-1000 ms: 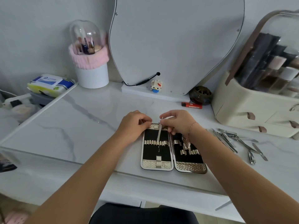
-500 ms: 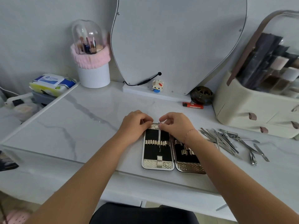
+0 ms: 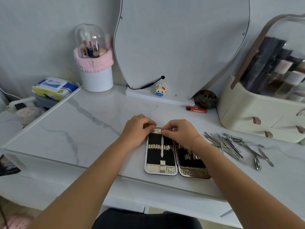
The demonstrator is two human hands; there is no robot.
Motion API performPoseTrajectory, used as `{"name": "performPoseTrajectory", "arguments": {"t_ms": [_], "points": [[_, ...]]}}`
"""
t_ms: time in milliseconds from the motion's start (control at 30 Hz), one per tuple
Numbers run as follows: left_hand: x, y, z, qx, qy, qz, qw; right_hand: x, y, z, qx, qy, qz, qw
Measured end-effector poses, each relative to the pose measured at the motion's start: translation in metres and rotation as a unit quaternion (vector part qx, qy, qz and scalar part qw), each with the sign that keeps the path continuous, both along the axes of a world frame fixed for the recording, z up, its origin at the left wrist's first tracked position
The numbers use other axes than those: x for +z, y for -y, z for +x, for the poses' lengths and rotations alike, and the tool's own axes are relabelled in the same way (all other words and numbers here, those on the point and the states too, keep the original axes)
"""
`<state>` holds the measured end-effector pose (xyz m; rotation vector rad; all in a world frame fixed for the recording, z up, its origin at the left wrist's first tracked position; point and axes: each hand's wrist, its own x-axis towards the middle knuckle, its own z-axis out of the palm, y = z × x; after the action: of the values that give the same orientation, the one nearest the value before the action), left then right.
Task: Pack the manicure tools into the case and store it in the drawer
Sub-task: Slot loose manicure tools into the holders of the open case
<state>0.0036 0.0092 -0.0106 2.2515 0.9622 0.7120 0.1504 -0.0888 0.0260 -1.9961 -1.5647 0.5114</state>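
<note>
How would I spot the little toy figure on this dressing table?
Find the big curvy mirror standing at the back of the marble table. On its white base stands a tiny block-built cat figure, white with a red bow and blue body, unlike the orange lighter nearby.

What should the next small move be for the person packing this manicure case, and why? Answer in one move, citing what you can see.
Probably let go of the slim tool and reach the right hand to the loose tools for another. The slim tool already lies through the elastic band in the left half of the open case, while the other loops look empty and a pile of tools waits on the table.
</note>
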Motion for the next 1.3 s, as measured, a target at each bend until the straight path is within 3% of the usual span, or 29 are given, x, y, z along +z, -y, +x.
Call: {"name": "performPoseTrajectory", "arguments": {"t_ms": [300, 467, 633, 933, 1200, 1300], "points": [[-0.001, 0.000, 0.000, -0.001, -0.002, 0.004, 1.000, -0.001, 0.009, 0.002, 0.000, -0.019, 0.025, 1.000], [-0.001, -0.001, 0.000, -0.006, 0.000, -0.003, 1.000, 0.008, 0.055, 0.046, -0.124, -0.001, 0.117, 0.985], [-0.001, -0.001, -0.002, -0.011, 0.006, -0.008, 1.000, 0.000, 0.101, 0.089, -0.251, 0.041, 0.052, 0.966], [-0.001, 0.000, -0.002, -0.004, 0.016, -0.020, 1.000, -0.003, 0.107, 0.088, -0.276, 0.085, -0.043, 0.956], [-0.002, 0.001, -0.002, 0.000, 0.018, -0.029, 0.999, 0.000, 0.097, 0.081, -0.271, 0.122, -0.072, 0.952], [-0.001, 0.001, -0.002, 0.004, 0.016, -0.030, 0.999, 0.003, 0.094, 0.084, -0.264, 0.098, -0.059, 0.958]]}}
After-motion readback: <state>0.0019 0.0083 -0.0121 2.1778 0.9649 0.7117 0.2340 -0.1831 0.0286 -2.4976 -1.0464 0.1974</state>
